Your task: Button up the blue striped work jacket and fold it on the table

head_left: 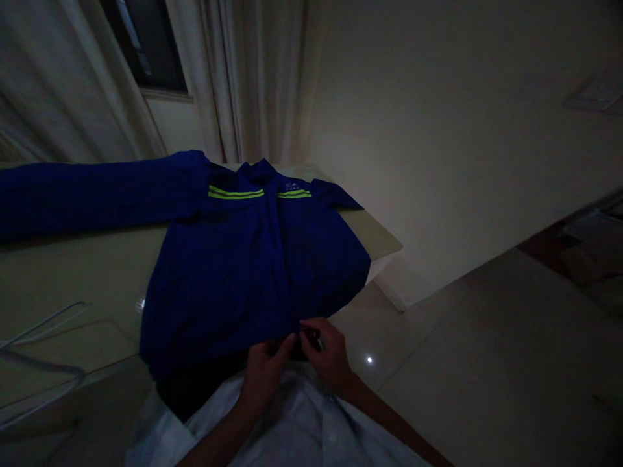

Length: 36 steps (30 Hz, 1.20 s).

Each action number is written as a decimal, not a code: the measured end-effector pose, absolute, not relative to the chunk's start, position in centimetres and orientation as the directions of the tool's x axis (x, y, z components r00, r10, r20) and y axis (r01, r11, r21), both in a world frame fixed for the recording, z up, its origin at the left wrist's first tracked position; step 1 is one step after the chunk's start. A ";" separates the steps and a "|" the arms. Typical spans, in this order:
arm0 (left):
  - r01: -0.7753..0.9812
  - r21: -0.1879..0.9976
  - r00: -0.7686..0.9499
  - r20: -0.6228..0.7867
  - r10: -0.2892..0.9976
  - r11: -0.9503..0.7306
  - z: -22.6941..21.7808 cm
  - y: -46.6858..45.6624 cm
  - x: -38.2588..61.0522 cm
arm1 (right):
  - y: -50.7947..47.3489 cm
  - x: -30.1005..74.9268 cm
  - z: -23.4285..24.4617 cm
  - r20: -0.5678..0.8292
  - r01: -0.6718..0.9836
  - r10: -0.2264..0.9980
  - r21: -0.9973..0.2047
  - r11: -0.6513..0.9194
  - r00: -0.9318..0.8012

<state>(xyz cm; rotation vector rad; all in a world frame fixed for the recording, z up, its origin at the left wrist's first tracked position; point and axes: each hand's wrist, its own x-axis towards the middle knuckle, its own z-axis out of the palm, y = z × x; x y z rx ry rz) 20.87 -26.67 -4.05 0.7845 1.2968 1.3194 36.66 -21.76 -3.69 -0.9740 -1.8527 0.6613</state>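
A dark blue jacket (pixel 219 266) with yellow-green stripes across the chest lies front up on a pale table (pixel 97 272). One sleeve stretches out to the left; the other is short in view at the right, by the table's corner. The lower hem hangs over the near edge. My left hand (pixel 265 370) pinches this hem just left of the front opening. Close beside it, my right hand (pixel 326 350) has its fingers closed on the hem at the bottom of the front opening. Fine detail between the fingertips is too dark to make out.
A white wire hanger (pixel 43 331) lies on the table at the left. Behind the table hang beige curtains (pixel 253 78) by a dark window (pixel 146 42). A wall (pixel 438 130) stands at the right, with tiled floor (pixel 462 363) below.
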 end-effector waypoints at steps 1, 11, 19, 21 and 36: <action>-0.228 0.960 -0.210 -0.210 0.955 0.161 -4.0 -26.6 20.9 | -21.7 36.6 -3.7 0.461 0.344 0.846 -0.775 0.530 -0.267; -0.198 0.967 -0.220 -0.201 0.954 0.158 -3.9 -26.4 21.0 | -21.2 37.0 -4.0 0.461 0.210 0.842 -0.826 0.523 -0.281; -0.082 0.984 -0.207 -0.170 0.963 0.156 -3.6 -26.4 20.7 | -21.2 37.3 -3.5 0.396 0.240 0.852 -0.840 0.487 -0.341; -0.062 0.986 -0.199 -0.166 0.966 0.156 -3.6 -26.3 20.7 | -21.1 37.3 -3.7 0.397 0.243 0.846 -0.835 0.494 -0.357; -0.109 0.990 -0.259 -0.119 0.959 0.093 -4.4 -25.3 20.7 | -21.0 36.8 -3.7 0.119 0.168 0.935 -0.969 0.183 -0.335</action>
